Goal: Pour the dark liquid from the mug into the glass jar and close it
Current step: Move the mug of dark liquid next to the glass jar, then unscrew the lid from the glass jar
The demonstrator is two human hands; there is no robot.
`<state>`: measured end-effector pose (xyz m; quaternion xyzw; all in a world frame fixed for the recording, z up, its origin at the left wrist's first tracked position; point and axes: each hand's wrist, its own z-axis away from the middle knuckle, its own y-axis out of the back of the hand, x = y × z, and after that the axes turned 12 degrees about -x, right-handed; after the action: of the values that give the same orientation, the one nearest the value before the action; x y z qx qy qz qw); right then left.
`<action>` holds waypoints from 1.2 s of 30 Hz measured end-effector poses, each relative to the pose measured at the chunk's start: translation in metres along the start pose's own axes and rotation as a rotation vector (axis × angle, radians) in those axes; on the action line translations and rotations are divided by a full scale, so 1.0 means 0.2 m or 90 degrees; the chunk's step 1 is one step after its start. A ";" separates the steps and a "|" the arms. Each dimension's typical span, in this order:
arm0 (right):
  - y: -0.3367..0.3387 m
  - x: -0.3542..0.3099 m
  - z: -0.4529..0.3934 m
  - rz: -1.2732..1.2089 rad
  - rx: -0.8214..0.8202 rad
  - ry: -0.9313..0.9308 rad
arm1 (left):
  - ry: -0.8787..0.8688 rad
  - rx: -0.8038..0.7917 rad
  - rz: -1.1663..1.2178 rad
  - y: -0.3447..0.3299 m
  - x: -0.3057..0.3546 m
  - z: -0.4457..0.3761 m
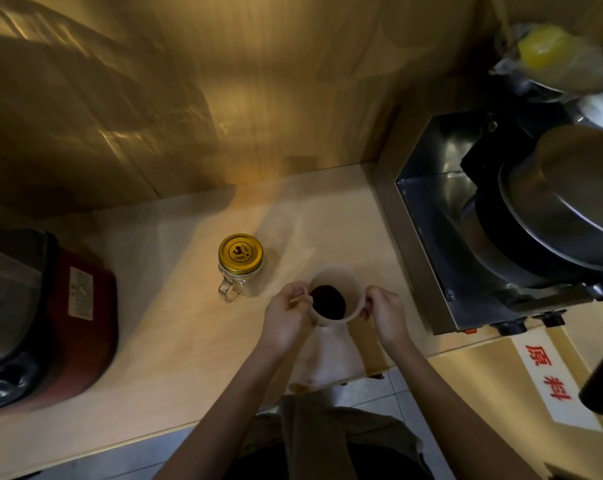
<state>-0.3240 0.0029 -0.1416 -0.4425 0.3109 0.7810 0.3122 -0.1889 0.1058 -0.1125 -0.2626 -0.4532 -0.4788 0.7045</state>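
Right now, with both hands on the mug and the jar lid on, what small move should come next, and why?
Probably free the left hand to unscrew the gold lid: the glass jar is closed, so the dark liquid in the mug cannot go in. The right hand can steady the mug.

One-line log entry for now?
mug: held, both hands (left, right) | liquid: inside mug | jar: lid on | pour: not started

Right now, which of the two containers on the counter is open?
The mug between both hands is open, with dark liquid showing inside. The glass jar to its left has its yellow lid on.
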 end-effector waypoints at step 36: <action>-0.46 -0.51 -0.50 0.017 -0.265 0.086 | -0.049 0.194 -0.161 0.50 -0.15 -0.16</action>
<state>-0.1618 -0.0397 -0.1117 -0.5443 0.1688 0.8013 0.1820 -0.0899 0.1336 -0.1483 -0.1120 -0.5767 -0.4789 0.6524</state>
